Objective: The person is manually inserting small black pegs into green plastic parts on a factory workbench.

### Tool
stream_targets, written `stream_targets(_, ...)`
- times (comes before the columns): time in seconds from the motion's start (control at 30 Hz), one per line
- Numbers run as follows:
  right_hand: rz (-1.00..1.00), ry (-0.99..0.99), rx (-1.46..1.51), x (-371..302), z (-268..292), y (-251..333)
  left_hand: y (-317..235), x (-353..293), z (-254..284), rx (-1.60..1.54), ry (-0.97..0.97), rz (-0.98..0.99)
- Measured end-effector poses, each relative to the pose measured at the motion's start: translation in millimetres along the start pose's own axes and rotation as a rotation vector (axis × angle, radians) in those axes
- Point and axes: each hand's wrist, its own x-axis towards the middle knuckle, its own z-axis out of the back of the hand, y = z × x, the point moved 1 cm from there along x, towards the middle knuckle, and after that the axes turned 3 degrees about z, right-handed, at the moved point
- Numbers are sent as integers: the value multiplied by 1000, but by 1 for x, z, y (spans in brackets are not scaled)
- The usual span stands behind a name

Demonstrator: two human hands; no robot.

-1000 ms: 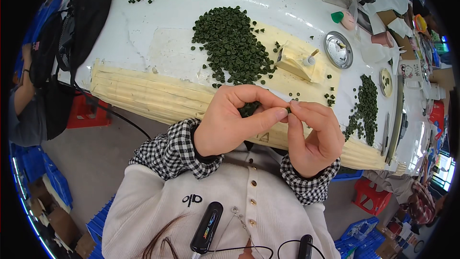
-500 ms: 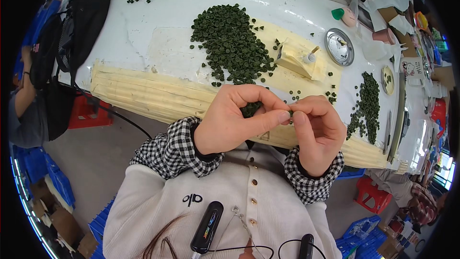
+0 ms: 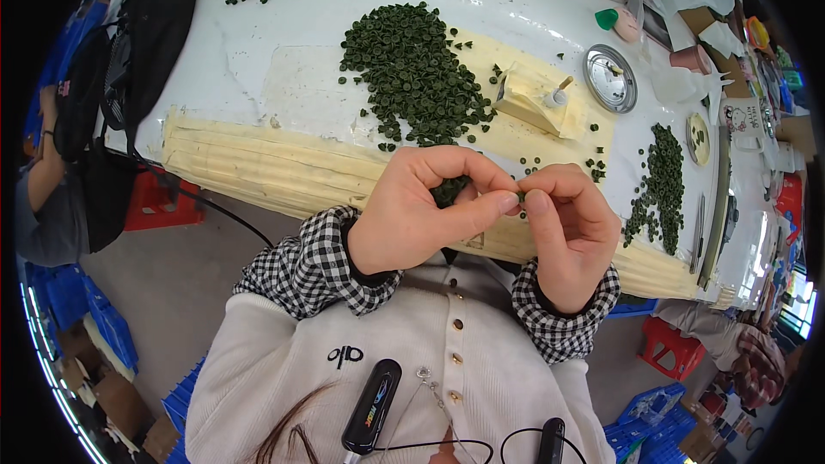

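My left hand [image 3: 421, 210] and my right hand [image 3: 571, 236] meet fingertip to fingertip above the table's near edge. Between their pinched thumbs and forefingers sits a small dark green round piece [image 3: 521, 197], mostly covered by the fingers. More dark green pieces [image 3: 449, 192] show in the curl of my left hand; whether they rest in the palm or lie behind it I cannot tell. Just beyond the hands spreads a large heap of small dark green round pieces [image 3: 417, 77]. A few loose pieces lie near my right fingertips.
Right of the heap stands a cream-wrapped block [image 3: 537, 101] with a small upright peg. Beyond it lies a round metal lid [image 3: 610, 79]. A smaller green pile [image 3: 662, 185] and tweezers [image 3: 698, 232] are at right. A black bag [image 3: 163, 43] hangs at left, near another person's arm [image 3: 47, 159].
Both hands keep almost the same place and pinch. The fingertips have shifted very slightly, and the green piece shows a little more between them.
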Motion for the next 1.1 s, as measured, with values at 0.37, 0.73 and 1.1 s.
stream_targets(0.37,45,2,-33,-1,-2,-1,4,-1,1,-19,-1,-72)
stream_targets(0.73,76,-356,-353,-3,29,14,-7,4,19,-663,-68,202)
stream_targets(1.1,170,-1,-990,8,27,1,-13,1,28,-882,-141,183)
